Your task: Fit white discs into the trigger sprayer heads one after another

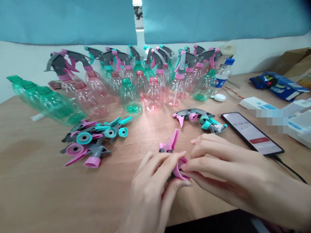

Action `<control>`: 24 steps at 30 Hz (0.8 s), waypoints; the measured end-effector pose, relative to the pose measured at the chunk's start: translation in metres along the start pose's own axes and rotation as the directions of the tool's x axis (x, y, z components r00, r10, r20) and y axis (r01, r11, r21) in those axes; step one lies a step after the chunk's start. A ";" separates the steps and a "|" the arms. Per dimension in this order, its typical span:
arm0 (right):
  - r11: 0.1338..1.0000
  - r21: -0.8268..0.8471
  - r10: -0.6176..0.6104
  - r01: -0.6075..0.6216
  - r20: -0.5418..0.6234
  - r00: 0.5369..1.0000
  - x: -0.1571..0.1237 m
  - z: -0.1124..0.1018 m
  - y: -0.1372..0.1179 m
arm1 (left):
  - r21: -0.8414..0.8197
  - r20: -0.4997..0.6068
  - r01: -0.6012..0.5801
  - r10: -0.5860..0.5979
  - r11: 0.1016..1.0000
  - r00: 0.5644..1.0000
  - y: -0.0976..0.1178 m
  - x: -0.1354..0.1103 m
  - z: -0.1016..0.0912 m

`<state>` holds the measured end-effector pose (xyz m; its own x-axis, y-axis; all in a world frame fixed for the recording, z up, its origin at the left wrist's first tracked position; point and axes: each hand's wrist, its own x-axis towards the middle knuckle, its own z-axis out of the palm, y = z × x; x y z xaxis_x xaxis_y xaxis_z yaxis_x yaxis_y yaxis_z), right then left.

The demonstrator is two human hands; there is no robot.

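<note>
A wooden table [36, 194] carries everything. Along its far edge stands a crowd of pink and green spray bottles [155, 94], most capped with grey triggers, a few open-necked. More green bottles [48, 103] lie on their sides toward the left edge. A pile of loose spray heads [92, 139] sits left of the middle, and a smaller pile [199, 118] lies right of the middle. A phone [252, 133] lies face up near the right edge, its cable trailing off the near edge.

Close to the near edge, the left hand [155, 184] and the right hand [225, 165] meet on a pink spray head [172, 140]. Both sets of fingers are closed around its lower part, and its trigger points up and away.

The pinch looks to be by fingertips alone, so the small head could slip or twist out and land among the piles. A wide elbow could also topple the standing bottles, which touch one another.

The phone screen shows digits above a red bar, too blurred to read. No print on the blue packet [279, 84] or the water bottle label [222, 79] is legible.
</note>
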<state>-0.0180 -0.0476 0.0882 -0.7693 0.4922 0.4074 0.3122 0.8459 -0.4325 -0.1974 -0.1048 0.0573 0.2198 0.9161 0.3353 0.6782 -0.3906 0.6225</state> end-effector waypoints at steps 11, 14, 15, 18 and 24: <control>0.987 0.090 0.146 -0.132 -0.174 0.974 0.002 0.016 0.002 | 0.133 -0.063 -0.062 0.071 0.989 0.995 0.000 -0.005 -0.009; 0.997 0.079 0.024 -0.019 -0.059 0.998 -0.002 0.008 0.003 | 0.101 -0.027 -0.073 0.076 0.992 0.997 -0.003 -0.007 -0.012; 0.998 0.053 -0.021 0.022 -0.018 1.000 -0.001 0.005 0.003 | 0.085 -0.012 -0.073 0.074 0.994 0.997 -0.003 -0.006 -0.013; 0.995 -0.014 -0.098 0.101 0.113 0.989 0.005 -0.008 0.003 | 0.030 0.052 -0.053 0.052 0.998 0.997 -0.004 -0.005 -0.015; 0.959 -0.155 -0.197 0.238 0.239 0.951 0.020 -0.012 -0.002 | -0.028 0.063 -0.085 0.086 0.996 0.994 -0.004 -0.009 -0.017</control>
<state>-0.0273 -0.0369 0.1074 -0.9262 0.2523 0.2800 0.2031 0.9599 -0.1930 -0.2135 -0.1132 0.0638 0.3211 0.8829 0.3426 0.6375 -0.4691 0.6112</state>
